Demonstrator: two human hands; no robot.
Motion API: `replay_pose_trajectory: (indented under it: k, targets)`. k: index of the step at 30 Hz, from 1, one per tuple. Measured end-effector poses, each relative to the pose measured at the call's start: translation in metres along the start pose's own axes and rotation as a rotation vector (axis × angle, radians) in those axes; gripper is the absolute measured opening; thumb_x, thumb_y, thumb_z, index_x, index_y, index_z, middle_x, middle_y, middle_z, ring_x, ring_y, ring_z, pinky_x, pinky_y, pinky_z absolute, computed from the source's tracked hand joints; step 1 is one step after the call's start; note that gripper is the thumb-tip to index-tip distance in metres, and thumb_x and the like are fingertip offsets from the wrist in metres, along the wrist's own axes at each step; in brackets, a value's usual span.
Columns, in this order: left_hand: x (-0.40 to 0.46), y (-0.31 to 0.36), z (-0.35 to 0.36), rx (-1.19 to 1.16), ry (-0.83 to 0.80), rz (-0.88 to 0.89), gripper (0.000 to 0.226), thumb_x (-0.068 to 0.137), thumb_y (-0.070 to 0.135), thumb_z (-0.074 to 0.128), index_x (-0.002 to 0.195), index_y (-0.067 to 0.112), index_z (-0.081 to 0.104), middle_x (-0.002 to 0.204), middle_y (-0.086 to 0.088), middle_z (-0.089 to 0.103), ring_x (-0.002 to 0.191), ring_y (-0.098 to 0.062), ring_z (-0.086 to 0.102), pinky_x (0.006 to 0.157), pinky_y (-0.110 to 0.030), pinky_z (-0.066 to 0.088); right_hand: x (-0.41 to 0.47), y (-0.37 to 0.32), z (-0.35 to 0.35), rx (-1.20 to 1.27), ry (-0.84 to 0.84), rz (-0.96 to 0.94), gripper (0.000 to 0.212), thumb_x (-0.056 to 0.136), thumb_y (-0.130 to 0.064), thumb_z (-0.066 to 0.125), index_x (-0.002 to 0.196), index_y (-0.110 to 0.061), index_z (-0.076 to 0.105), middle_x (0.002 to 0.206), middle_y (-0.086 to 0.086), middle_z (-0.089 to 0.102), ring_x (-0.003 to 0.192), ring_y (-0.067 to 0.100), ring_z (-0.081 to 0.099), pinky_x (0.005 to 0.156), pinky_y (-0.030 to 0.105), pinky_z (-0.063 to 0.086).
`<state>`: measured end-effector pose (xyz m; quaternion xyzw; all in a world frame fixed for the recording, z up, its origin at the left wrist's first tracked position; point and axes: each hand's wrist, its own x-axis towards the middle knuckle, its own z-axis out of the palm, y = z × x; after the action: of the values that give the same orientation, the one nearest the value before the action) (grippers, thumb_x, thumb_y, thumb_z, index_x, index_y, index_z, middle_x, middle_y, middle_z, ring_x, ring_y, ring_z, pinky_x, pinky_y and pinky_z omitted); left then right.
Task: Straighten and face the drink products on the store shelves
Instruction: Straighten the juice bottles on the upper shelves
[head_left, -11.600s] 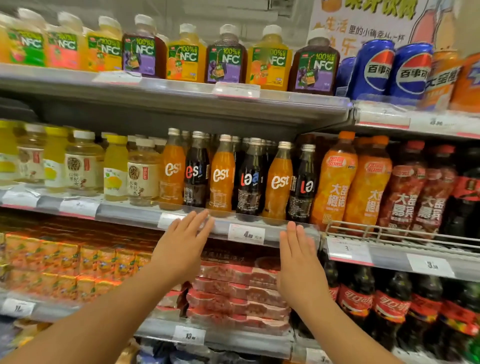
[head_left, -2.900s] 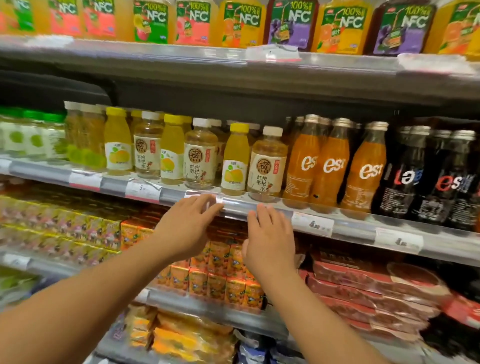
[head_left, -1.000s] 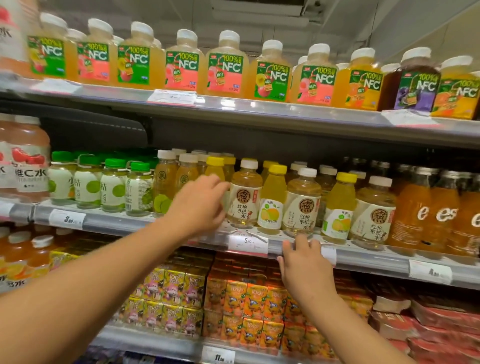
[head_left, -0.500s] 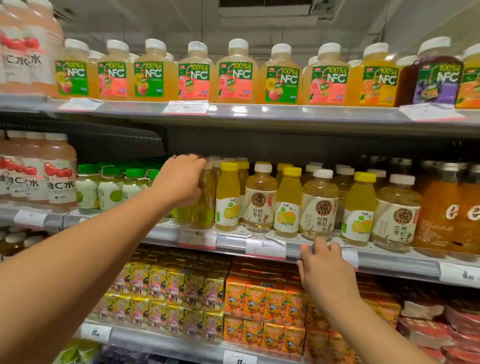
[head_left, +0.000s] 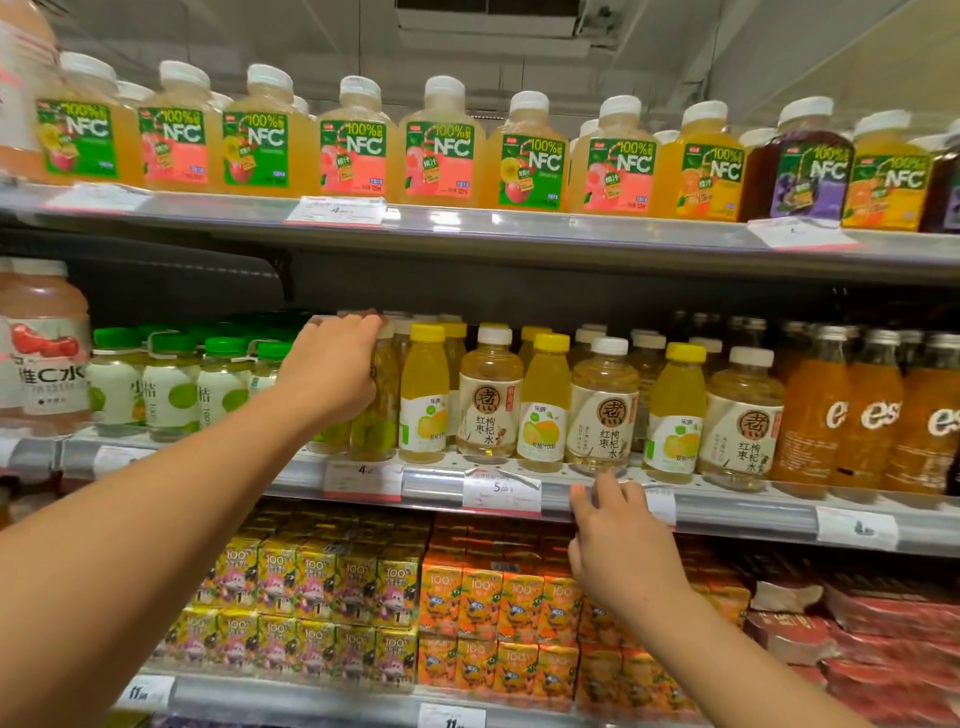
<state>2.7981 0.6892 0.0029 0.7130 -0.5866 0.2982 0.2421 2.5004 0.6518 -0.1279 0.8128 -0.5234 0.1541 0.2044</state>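
Observation:
On the middle shelf (head_left: 727, 506) stands a row of small drink bottles. My left hand (head_left: 332, 371) grips a clear green-label bottle (head_left: 376, 415) near its top, at the left end of the yellow-cap row; my hand hides its cap. To its right stand a yellow-cap juice bottle (head_left: 426, 400) and white-cap tea bottles (head_left: 491, 400), labels facing out. My right hand (head_left: 613, 535) rests with straight fingers on the shelf's front rail, below another white-cap tea bottle (head_left: 602, 410).
Green-cap bottles (head_left: 171, 389) fill the shelf to the left, orange est bottles (head_left: 878, 415) the right. NFC juice bottles (head_left: 441, 150) line the top shelf. Juice cartons (head_left: 483, 623) sit on the shelf below. Price tags (head_left: 501, 491) hang on the rail.
My left hand has moved left from the yellow-cap bottles to the clear green-label bottle and closed round its top. My right hand stays on the rail. The view has shifted slightly.

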Motion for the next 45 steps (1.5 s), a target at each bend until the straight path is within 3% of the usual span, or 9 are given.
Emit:
replay_pose_trajectory:
  k: [9, 12, 19, 26, 31, 37, 41, 43, 45]
  targets:
    - [0.005, 0.015, 0.008, 0.054, -0.012, 0.11, 0.092, 0.076, 0.022, 0.07, 0.152, 0.018, 0.019, 0.159, -0.004, 0.023, 0.146, -0.026, 0.02, 0.118, -0.048, 0.018, 0.008, 0.028, -0.018, 0.248, 0.001, -0.02, 0.033, 0.091, -0.033, 0.044, 0.119, -0.024, 0.059, 0.113, -0.004, 0.051, 0.108, 0.019, 0.048, 0.073, 0.032, 0.046]
    - [0.006, 0.035, 0.013, 0.063, -0.044, 0.172, 0.097, 0.079, 0.029, 0.07, 0.154, 0.02, 0.009, 0.162, -0.002, 0.013, 0.148, -0.022, 0.011, 0.119, -0.048, 0.012, 0.018, 0.058, -0.036, 0.33, 0.057, 0.018, 0.033, 0.092, -0.028, 0.048, 0.121, -0.021, 0.063, 0.115, -0.002, 0.057, 0.109, 0.018, 0.054, 0.085, 0.035, 0.048]
    - [0.008, 0.051, 0.013, 0.104, -0.035, 0.166, 0.09, 0.078, 0.029, 0.07, 0.152, 0.018, 0.02, 0.158, -0.002, 0.027, 0.146, -0.019, 0.021, 0.119, -0.046, 0.009, 0.055, 0.13, -0.088, 0.365, 0.324, 0.16, 0.037, 0.093, -0.021, 0.054, 0.13, -0.018, 0.057, 0.134, 0.002, 0.051, 0.114, 0.017, 0.055, 0.093, 0.034, 0.049]
    - [0.013, 0.076, 0.009, 0.127, -0.048, 0.224, 0.09, 0.081, 0.032, 0.064, 0.154, 0.021, 0.012, 0.161, -0.001, 0.018, 0.149, -0.019, 0.009, 0.118, -0.046, -0.004, 0.105, 0.13, -0.105, 0.307, 0.155, 0.152, 0.063, 0.098, -0.034, 0.051, 0.153, -0.019, 0.024, 0.158, 0.008, 0.027, 0.144, 0.025, 0.028, 0.114, 0.04, 0.029]
    - [0.019, 0.109, 0.011, 0.101, -0.174, 0.214, 0.091, 0.084, 0.027, 0.06, 0.155, 0.019, 0.004, 0.163, -0.003, 0.009, 0.15, -0.019, 0.004, 0.119, -0.047, -0.008, 0.112, 0.128, -0.095, 0.302, 0.088, 0.202, 0.054, 0.099, -0.04, 0.048, 0.148, -0.021, 0.035, 0.148, 0.01, 0.042, 0.133, 0.03, 0.043, 0.102, 0.04, 0.043]
    - [0.023, 0.111, 0.007, -0.017, 0.021, 0.223, 0.054, 0.089, 0.04, 0.057, 0.135, 0.014, 0.044, 0.137, -0.009, 0.052, 0.134, -0.025, 0.042, 0.12, -0.044, 0.013, 0.111, 0.137, -0.089, 0.408, 0.142, 0.16, 0.034, 0.096, -0.041, 0.054, 0.126, -0.031, 0.044, 0.094, -0.004, 0.052, 0.073, 0.009, 0.052, 0.05, 0.021, 0.039]
    - [0.019, 0.117, 0.002, -0.198, 0.071, 0.117, 0.025, 0.093, 0.037, 0.057, 0.105, 0.019, 0.045, 0.106, -0.007, 0.06, 0.097, -0.027, 0.059, 0.09, -0.04, 0.049, 0.107, 0.138, -0.087, 0.447, 0.17, 0.151, 0.034, 0.094, -0.044, 0.055, 0.124, -0.033, 0.043, 0.096, -0.004, 0.053, 0.077, 0.013, 0.055, 0.051, 0.022, 0.044]
    - [0.017, 0.12, -0.001, -0.285, 0.045, 0.079, 0.025, 0.092, 0.037, 0.06, 0.101, 0.023, 0.041, 0.099, 0.0, 0.054, 0.078, -0.018, 0.055, 0.056, -0.027, 0.043, 0.101, 0.138, -0.087, 0.485, 0.186, 0.153, 0.039, 0.093, -0.044, 0.057, 0.127, -0.034, 0.041, 0.105, -0.002, 0.055, 0.085, 0.016, 0.058, 0.055, 0.022, 0.048]
    - [0.016, 0.122, -0.004, -0.355, 0.008, 0.074, 0.031, 0.09, 0.037, 0.063, 0.11, 0.023, 0.044, 0.106, 0.0, 0.051, 0.081, -0.015, 0.054, 0.055, -0.022, 0.038, 0.095, 0.139, -0.085, 0.511, 0.218, 0.149, 0.047, 0.092, -0.046, 0.058, 0.133, -0.033, 0.039, 0.11, -0.004, 0.056, 0.092, 0.017, 0.059, 0.063, 0.025, 0.052]
